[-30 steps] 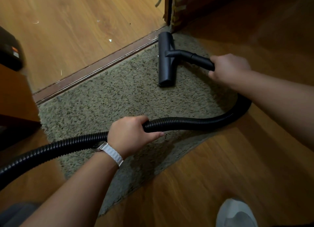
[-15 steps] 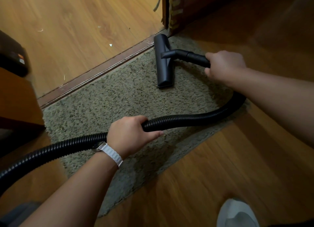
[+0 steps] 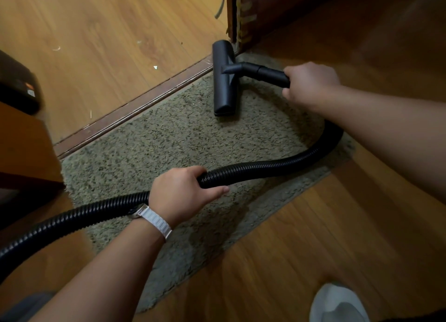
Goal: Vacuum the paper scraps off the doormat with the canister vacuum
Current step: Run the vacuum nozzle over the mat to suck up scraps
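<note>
Two hands work the vacuum across the doormat [image 3: 169, 148]. The right hand [image 3: 310, 83] is wrapped around the black wand [image 3: 263, 72] just behind the floor nozzle [image 3: 224, 80], fingers closed on the tube. The nozzle lies flat on the far corner of the mat, its far end reaching over the brown threshold strip [image 3: 135, 109] beside a door frame [image 3: 241, 15]. The left hand [image 3: 181, 194], with a white watch strap [image 3: 154, 220] at the wrist, grips the ribbed black hose [image 3: 265, 167], which curves from under the right forearm, across the near part of the mat and away to the lower left. The mat, a speckled grey-green pile, lies against the threshold on a wooden floor [image 3: 313, 237]. A few pale paper scraps [image 3: 155, 67] lie on the lighter floor beyond the threshold; I see none clearly on the mat itself. A dark object [image 3: 17, 85], partly out of view and blurred, sits at the left edge. A white shoe tip [image 3: 337, 304] shows at the bottom right.
</note>
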